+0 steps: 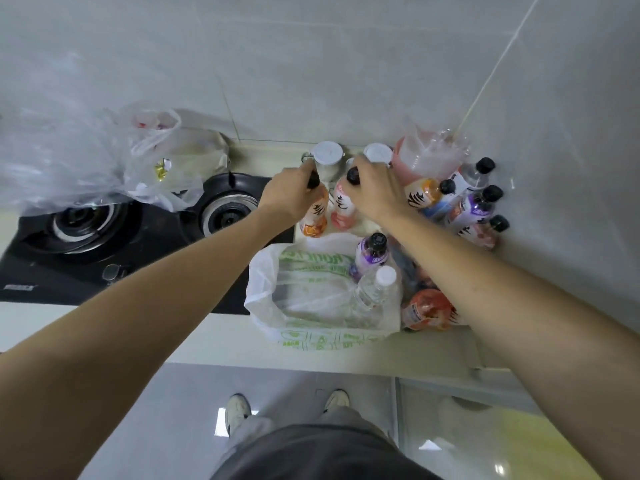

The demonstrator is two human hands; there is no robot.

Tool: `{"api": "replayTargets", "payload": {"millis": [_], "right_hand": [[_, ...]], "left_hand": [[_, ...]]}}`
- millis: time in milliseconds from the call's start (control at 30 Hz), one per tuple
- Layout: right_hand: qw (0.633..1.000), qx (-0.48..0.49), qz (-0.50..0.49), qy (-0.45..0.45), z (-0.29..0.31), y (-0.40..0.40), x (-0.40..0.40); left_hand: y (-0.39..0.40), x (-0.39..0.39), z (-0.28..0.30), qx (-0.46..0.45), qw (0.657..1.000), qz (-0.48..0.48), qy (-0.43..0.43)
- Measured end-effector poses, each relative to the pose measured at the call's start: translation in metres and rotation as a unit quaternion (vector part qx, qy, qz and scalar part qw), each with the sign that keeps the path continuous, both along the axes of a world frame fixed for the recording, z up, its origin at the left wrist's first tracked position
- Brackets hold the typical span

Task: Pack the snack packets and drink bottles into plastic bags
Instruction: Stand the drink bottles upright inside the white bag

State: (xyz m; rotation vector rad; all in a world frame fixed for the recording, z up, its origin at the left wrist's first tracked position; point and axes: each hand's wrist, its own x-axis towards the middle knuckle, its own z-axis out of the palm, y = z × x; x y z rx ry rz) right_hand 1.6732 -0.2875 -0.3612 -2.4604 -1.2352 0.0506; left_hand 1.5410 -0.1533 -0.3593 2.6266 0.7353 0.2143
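Hidden: the right forearm is covering part of the packets and bottles lying just right of the open bag, so only an orange-red packet (429, 311) is showing clearly there.
Hard to read: the label print on the bottles is blurring; the green lettering on the bag is not legible.
Blurred: the clear plastic bags (86, 161) heaped over the left burner of the gas stove (114, 244) are smearing at the frame edge, and their contents are hard to make out.
Left hand (291, 194): it is curling its fingers round the black cap and neck of an orange-labelled bottle (315, 216), which is standing upright at the stove's right edge.
Right hand (375, 192): it is gripping the black cap of a pink-labelled bottle (343, 211), standing upright just beside the orange one.
Open bag: a white plastic bag with green print (311, 306) is sitting mouth-up on the counter (433, 351) in front of both held bottles.
Inside the bag: a purple-labelled bottle (370, 258) and a clear water bottle with a white cap (375, 289) are leaning against its right side.
Waiting bottles: a cluster of black-capped bottles (474, 206) is standing in the corner by the tiled wall.
Behind: two white-lidded jars (327, 157) are standing at the back, touching the wall.
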Motion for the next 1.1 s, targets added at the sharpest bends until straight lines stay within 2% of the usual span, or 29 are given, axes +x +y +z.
{"api": "replayTargets", "payload": {"millis": [133, 267, 400, 600, 867, 1100], "right_hand": [[1.0, 0.016, -0.008, -0.003, 0.032, -0.01, -0.018], [1.0, 0.0, -0.005, 0.005, 0.043, -0.024, -0.042], [0.998, -0.055, -0.016, 0.032, 0.025, -0.035, -0.061], [0.99, -0.137, -0.008, 0.006, 0.005, -0.04, -0.075], [0.988, -0.151, -0.017, -0.008, -0.018, -0.027, -0.074], [0.989, -0.145, -0.006, -0.008, -0.019, -0.028, -0.068]], "left_hand": [[0.0, -0.016, 0.019, -0.002, 0.999, -0.023, -0.041], [-0.002, -0.029, 0.024, 0.004, 0.999, -0.042, -0.014], [-0.008, -0.042, 0.012, -0.033, 0.998, -0.041, 0.031], [-0.019, -0.049, -0.014, -0.05, 0.995, -0.058, 0.06], [-0.012, -0.05, -0.033, -0.066, 0.994, -0.074, 0.055], [-0.011, -0.052, -0.036, -0.032, 0.992, -0.102, 0.063]]}}
